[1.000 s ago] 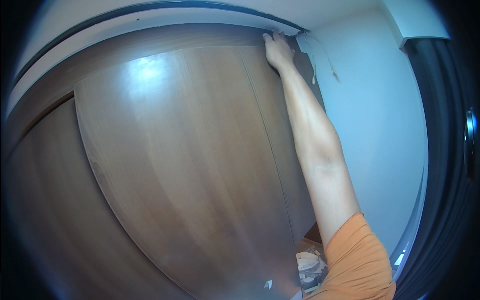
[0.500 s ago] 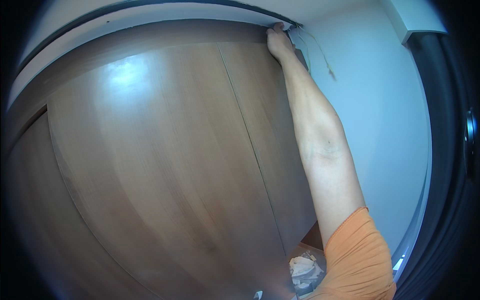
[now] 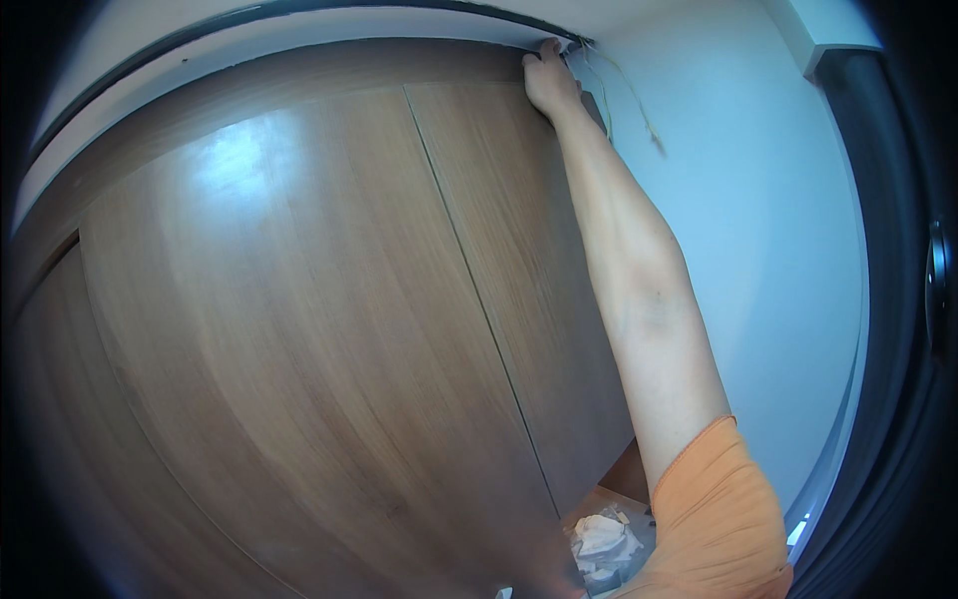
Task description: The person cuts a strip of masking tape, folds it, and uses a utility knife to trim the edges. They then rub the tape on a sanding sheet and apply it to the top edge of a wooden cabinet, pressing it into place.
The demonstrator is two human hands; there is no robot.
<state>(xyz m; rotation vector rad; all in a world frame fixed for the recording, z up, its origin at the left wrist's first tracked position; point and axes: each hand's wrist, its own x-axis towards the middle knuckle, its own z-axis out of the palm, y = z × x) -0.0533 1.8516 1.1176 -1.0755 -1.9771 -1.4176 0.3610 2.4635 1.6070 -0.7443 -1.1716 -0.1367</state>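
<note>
My right arm, in a short orange sleeve, stretches up along the right side of a tall brown wood-grain cabinet (image 3: 329,299). At the cabinet's top right corner, just under the ceiling, my right hand (image 3: 549,82) is closed with its fingers curled. Something small and dark shows beside the fingers, but the hand hides what they grip. Thin pale wires (image 3: 629,95) hang from the ceiling corner right next to the hand. My left hand is out of view.
A pale wall (image 3: 768,250) stands to the right of the arm, with a dark curtain (image 3: 878,299) beyond it. Crumpled white material in clear plastic (image 3: 606,544) lies low down, near the sleeve. A dark track (image 3: 329,8) crosses the ceiling.
The view has shifted slightly, so the cabinet and my right hand appear a little further left. My hand stays at the same top corner.
</note>
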